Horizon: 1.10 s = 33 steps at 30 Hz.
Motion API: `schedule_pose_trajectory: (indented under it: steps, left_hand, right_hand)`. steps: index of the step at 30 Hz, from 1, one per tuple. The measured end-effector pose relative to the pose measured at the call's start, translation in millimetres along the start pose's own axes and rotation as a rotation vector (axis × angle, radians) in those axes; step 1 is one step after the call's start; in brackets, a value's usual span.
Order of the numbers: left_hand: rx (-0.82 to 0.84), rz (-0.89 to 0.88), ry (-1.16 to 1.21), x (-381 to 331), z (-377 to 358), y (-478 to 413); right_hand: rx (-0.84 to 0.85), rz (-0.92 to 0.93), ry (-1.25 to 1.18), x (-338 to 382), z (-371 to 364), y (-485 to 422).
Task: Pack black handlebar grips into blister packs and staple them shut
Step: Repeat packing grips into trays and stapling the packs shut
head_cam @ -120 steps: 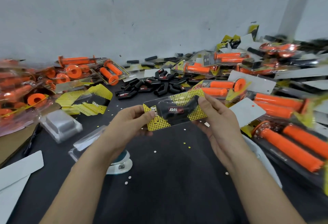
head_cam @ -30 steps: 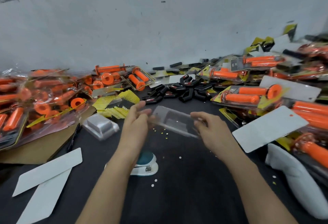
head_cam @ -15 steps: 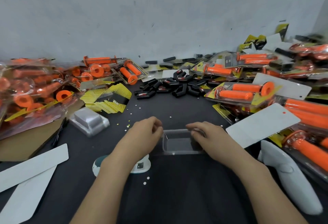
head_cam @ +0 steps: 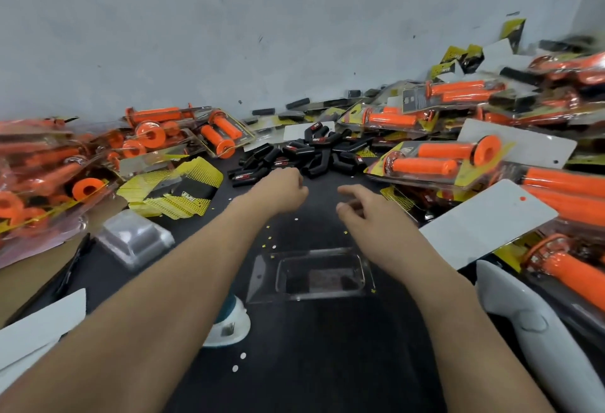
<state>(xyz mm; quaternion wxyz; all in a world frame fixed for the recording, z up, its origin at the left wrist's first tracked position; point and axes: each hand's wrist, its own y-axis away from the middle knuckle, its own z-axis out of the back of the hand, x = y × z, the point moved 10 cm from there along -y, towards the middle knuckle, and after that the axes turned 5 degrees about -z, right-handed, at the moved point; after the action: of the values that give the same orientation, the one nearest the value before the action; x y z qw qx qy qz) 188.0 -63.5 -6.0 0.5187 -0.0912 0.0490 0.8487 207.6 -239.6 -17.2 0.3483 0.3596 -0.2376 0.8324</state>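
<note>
The black table (head_cam: 311, 363) runs under both forearms. Heaps of orange packs (head_cam: 458, 163) rise to the right of the right hand (head_cam: 363, 209), and more of them crowd the space to the left of the left hand (head_cam: 281, 193). A white casing (head_cam: 540, 330) lies beside the right forearm, nearer the person than the hand. A white card (head_cam: 484, 226) rests tilted on the packs, just right of the right hand. The grips (head_cam: 304, 153), black and heaped in a loose pile, sit just beyond the left hand's knuckles; the right hand is short of them. Yellow cards (head_cam: 176, 190) lie fanned to the left of the left hand. The blister (head_cam: 314, 273), clear and cavity up, lies flat behind both hands, between the forearms, and neither hand touches it. A blister stack (head_cam: 134, 242) stands left of the left forearm. The stapler (head_cam: 229, 324) sits half hidden under that forearm.

The left hand is curled, fingers down at the near edge of the pile; blur hides whether it holds a grip. The right hand hovers with fingers loosely spread, holding nothing.
</note>
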Motion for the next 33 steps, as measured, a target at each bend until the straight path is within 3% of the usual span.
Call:
schedule_pose_trajectory:
  steps: [4,7,11,15,17,20,24,28,33]
  left_hand:
    - [-0.017,-0.013,-0.092,-14,-11,-56]
    - [0.001,0.073,-0.186,-12,-22,-81]
    - [0.063,0.164,-0.178,-3,-34,-96]
    - [0.002,0.128,-0.222,-9,-23,-91]
    - [-0.083,0.055,-0.119,-21,-6,-81]
    - [-0.216,-0.006,0.222,-34,30,-44]
    - [-0.323,-0.074,0.64,-32,56,39]
    - [-0.376,-0.066,0.854,-19,49,113]
    - [-0.354,-0.015,1.008,-7,28,151]
  right_hand:
    - [-0.012,0.017,-0.044,0,-1,-8]
    - [-0.011,0.011,-0.038,-3,0,-13]
    - [-0.012,0.014,0.0,-10,4,-16]
    - [-0.029,0.025,-0.015,-12,8,-15]
    - [-0.049,0.024,-0.034,-10,10,-12]
    - [-0.1,0.036,-0.084,-4,15,-9]
    - [-0.164,-0.004,-0.307,3,24,3]
    - [-0.077,-0.015,-0.544,17,14,17]
    - [-0.019,0.025,-0.639,30,5,35]
